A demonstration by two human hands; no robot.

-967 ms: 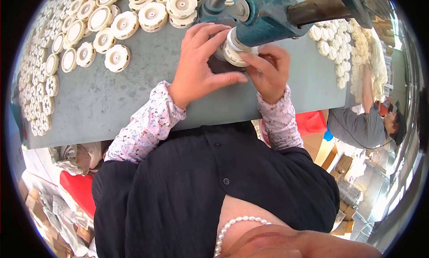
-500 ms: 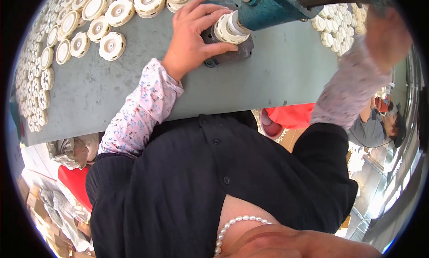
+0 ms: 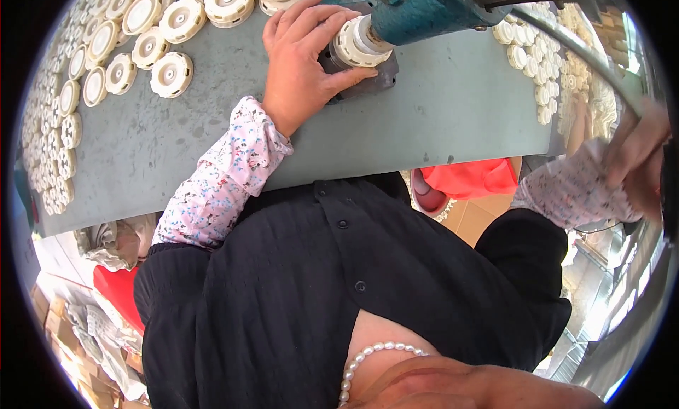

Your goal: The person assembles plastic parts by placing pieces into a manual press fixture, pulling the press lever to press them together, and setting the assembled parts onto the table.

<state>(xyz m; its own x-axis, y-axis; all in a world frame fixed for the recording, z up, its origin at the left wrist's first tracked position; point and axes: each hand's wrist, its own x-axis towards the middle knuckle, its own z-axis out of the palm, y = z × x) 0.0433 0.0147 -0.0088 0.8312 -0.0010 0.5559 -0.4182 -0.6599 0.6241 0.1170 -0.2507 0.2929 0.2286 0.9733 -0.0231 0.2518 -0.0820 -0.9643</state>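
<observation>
A cream round plastic cap (image 3: 351,49) sits on the dark base of a teal hand press (image 3: 431,14), right under the ram, which meets its top. My left hand (image 3: 303,59) is curled about the cap's left side, thumb along the near edge and fingers along the far edge. At the far right my right hand (image 3: 640,151), blurred by motion, is wrapped round the end of the press's metal lever (image 3: 583,52). The lever slants down from the press head to that hand.
Many cream round caps (image 3: 172,75) lie in rows and stacks on the left of the grey table (image 3: 184,140). Smaller cream parts (image 3: 530,59) are grouped on the right. A red cloth (image 3: 470,179) shows below the table's front edge.
My right hand has come down and outward to the right, and the lever has swung with it into plain view. My left hand stays at the cap.
</observation>
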